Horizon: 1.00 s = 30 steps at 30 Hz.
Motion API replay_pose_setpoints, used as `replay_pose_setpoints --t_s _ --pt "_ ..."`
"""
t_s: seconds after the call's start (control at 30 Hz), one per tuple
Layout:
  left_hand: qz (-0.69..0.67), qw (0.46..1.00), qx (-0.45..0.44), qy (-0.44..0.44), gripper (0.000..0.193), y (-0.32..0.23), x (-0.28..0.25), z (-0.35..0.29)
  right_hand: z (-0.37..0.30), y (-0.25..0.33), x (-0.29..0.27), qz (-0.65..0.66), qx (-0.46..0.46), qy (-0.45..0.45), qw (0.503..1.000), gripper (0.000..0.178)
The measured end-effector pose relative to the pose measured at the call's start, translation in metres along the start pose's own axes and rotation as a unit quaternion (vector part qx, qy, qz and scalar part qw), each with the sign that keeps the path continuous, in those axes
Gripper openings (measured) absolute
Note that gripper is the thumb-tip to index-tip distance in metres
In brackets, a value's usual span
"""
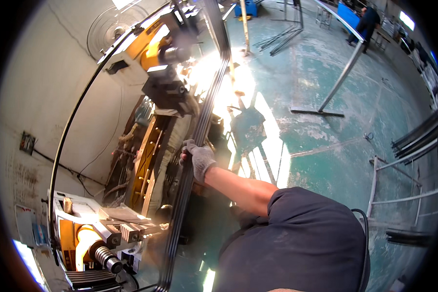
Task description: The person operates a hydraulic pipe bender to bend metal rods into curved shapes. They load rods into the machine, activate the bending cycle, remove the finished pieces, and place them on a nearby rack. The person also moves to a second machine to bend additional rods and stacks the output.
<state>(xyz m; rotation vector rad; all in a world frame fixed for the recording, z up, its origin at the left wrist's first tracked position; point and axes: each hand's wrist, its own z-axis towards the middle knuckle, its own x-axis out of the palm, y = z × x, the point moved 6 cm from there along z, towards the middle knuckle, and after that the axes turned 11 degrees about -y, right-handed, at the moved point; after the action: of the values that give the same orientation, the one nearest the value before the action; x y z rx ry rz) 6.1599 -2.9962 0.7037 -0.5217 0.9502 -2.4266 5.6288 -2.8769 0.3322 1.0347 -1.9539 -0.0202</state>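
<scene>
My right hand [200, 160], in a pale grey knitted work glove, reaches left across the front of my body. Its fingers are closed around a bundle of long dark metal bars [180, 207]. These bars lie side by side and run from the top of the view down to the lower edge. Just left of the hand stands a machine with two yellow heads: the far head [155, 51] has dark clamping blocks, and the near head [85, 246] has a ribbed spindle. My left hand is out of view.
A thin black bar [70, 119] arches along the wall. Right of me is a white tubular rack [373, 187] beside dark bars [416, 136]. A metal stand [343, 75] rises from the green floor, with more bars [282, 41] behind. A person [370, 22] bends over far right.
</scene>
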Motion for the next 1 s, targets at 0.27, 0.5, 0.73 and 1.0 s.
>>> replay_pose_setpoints --t_s 0.27,0.5,0.73,1.0 --pt "-0.125 0.959 -0.227 0.116 0.04 0.038 -0.014 -0.149 -0.073 0.221 -0.214 -0.039 -0.179 -0.131 0.974 0.016" --pt "-0.166 0.87 -0.417 0.206 0.043 0.028 -0.021 -0.317 -0.164 0.443 -0.334 -0.017 -0.342 -0.178 0.922 0.019" --pt "-0.157 0.777 -0.541 0.283 0.046 -0.012 -0.017 -0.524 -0.207 0.675 -0.451 -0.056 -0.489 -0.205 0.846 0.023" --pt "-0.183 0.703 -0.607 0.323 0.029 -0.142 0.044 -0.747 -0.247 0.932 -0.564 -0.122 -0.584 -0.295 0.746 0.033"
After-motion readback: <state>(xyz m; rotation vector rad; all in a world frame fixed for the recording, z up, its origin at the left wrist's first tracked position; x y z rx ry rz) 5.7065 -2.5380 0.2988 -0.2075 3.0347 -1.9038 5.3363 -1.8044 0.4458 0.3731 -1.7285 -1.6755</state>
